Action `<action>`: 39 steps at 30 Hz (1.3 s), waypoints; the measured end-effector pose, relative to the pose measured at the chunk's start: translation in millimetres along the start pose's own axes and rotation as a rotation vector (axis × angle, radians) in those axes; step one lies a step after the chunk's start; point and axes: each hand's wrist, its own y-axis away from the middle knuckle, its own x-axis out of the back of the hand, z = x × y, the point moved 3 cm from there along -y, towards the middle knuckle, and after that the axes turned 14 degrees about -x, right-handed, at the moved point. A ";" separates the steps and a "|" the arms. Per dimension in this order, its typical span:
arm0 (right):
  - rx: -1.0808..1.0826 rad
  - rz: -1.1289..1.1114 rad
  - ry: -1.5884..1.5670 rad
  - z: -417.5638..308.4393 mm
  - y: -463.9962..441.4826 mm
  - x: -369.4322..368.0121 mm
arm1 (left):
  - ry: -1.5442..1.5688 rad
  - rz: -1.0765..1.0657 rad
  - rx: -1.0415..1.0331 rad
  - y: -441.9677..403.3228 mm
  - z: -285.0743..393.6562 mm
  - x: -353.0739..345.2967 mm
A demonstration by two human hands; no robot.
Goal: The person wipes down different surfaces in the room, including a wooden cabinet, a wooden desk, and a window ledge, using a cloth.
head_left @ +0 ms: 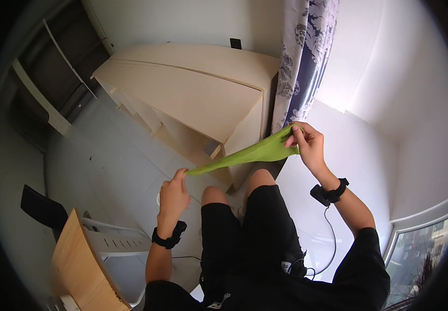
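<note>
A green cloth is stretched between my two hands above my knees. My left hand pinches its narrow end at the lower left. The wider end is gripped higher up by my right hand, with thumb and fingers closed on the fabric. From right to left the cloth tapers and slopes downward, folded lengthwise. It passes in front of the near corner of a pale wooden desk; whether it touches the desk I cannot tell.
A patterned curtain hangs behind my right hand. On the lower left stand a wooden tabletop and a white chair. A window is at the lower right. A cable runs from my right wristband.
</note>
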 end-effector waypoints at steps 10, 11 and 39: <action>0.439 0.274 -0.133 -10.2 -45.9 -74.0 | 0.551 0.716 -0.503 18.1 25.0 19.5; 0.419 0.265 -0.082 -9.8 -50.4 -80.2 | 0.514 0.743 -0.512 11.1 22.8 21.4; 0.284 -0.114 1.015 141.4 -183.9 -176.2 | -0.291 -0.566 -0.569 -291.8 -67.0 -155.4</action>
